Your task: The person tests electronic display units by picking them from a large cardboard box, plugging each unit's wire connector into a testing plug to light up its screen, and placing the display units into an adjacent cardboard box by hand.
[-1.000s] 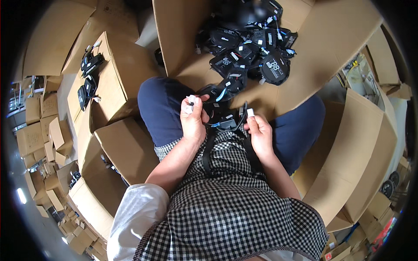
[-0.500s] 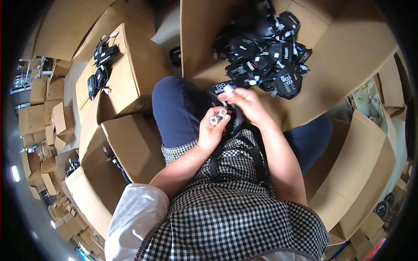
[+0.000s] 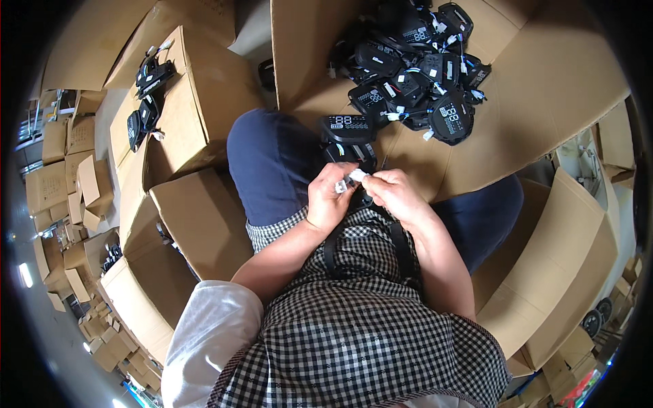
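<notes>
My left hand (image 3: 328, 197) is closed around white plastic plug connectors (image 3: 341, 185). My right hand (image 3: 400, 195) pinches another white connector (image 3: 358, 175), its fingertips meeting those of the left. Whether the connectors are joined cannot be made out. Just beyond my hands, between my knees, lies a black digital display unit (image 3: 347, 128) with white segment markings. A second black unit (image 3: 351, 156) with thin wires sits nearer, partly hidden by my left hand.
A large open carton (image 3: 544, 102) ahead holds a heap of black display units (image 3: 408, 81) with wired white plugs. More units (image 3: 145, 115) lie on a closed carton (image 3: 187, 102) at left. Open cartons flank me, one at left (image 3: 204, 221) and one at right (image 3: 544, 265).
My right hand has come down and back toward me, bringing its white connector against those in my left hand. The display unit between my knees is now uncovered.
</notes>
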